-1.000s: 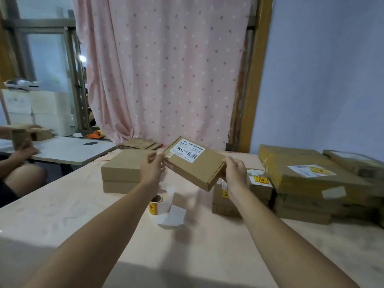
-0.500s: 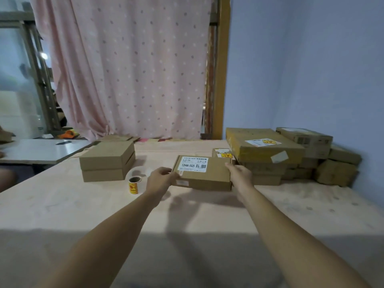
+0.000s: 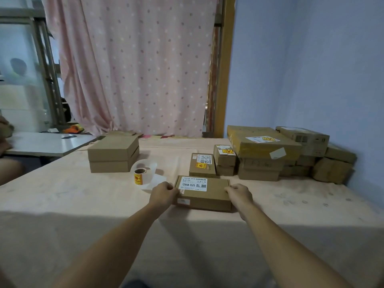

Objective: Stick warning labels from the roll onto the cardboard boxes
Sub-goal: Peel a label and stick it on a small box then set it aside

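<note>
Pink dotted curtain [image 3: 135, 69] and blue wall [image 3: 311, 69] at the back; the peach counter [image 3: 83, 204] in front carries everything. 1 s ago the flat box [image 3: 202, 193] was up in the air, tilted, betw. both hands. Half a sec ago it was lower, and now it lies flat on the counter, centre, white printed sticker facing up. L hand [image 3: 164, 194] grips its left end w/ fingers curled round the edge, and R hand [image 3: 239, 194] does the same at the right end. Both are clamped on the box, not yet let go. So the box looks set down & squared up for labelling: placing done, sticking not begun. No yellow warning label shows on its top. Label roll [image 3: 139, 176] stands upright just left of & behind the box, near the L hand, w/ loose white backing curling behind it; no hand touches it. Behind the flat box a small box [image 3: 202, 165] already bears a yellow label. The pile [image 3: 264, 142] by the wall at right shows more of them, prob. the finished lot. Stack of 2 plain boxes [image 3: 113, 156], beyond the roll, shows no yellow label, prob. waiting. Next, by judgement: free one hand, reach for the roll, peel a label.
</note>
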Motion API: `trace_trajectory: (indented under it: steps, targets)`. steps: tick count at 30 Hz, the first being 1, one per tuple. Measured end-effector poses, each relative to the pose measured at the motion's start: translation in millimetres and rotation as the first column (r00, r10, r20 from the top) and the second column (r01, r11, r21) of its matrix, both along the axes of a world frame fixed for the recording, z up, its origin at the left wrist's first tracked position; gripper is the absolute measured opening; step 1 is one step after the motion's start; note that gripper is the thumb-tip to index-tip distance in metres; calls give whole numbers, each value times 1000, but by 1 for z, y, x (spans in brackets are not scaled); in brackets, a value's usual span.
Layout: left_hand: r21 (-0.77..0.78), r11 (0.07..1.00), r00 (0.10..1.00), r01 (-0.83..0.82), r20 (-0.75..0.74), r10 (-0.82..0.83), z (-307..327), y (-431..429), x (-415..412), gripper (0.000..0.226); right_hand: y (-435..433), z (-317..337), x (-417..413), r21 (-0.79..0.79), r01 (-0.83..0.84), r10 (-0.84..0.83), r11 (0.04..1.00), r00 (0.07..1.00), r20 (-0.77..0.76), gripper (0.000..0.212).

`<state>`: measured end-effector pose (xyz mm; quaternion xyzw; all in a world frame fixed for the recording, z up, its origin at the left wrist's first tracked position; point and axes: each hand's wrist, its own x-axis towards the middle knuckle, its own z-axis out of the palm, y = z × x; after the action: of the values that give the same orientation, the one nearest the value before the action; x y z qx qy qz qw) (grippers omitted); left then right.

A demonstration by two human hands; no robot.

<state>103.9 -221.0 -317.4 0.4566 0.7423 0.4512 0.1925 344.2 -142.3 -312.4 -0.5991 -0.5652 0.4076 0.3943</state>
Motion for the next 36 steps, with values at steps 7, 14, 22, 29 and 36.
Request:
trace_trajectory:
  steps: [7,14,22,29,36]
  targets:
    - [-51,997,996,61,-59,-64,-2,2,-6,16,6,-4,-8,-5,-42,43,999,996,85,17]
    - [2,1000,971,2,-237,-2,19,2,-48,18,22,12,-30,212,-1,-71,977,940,333,24]
    - [-17,996,863,-86,-500,66,42,-6,-119,23,32,30,-74,332,-238,25,913,843,538,17]
    - [-63,993,691,-103,-722,26,43,3,-150,29,42,34,-115,330,-398,135,856,788,600,15]
    - [-184,983,534,-15,-833,-148,38,19,-169,47,57,38,-148,275,-486,239,830,754,611,17]
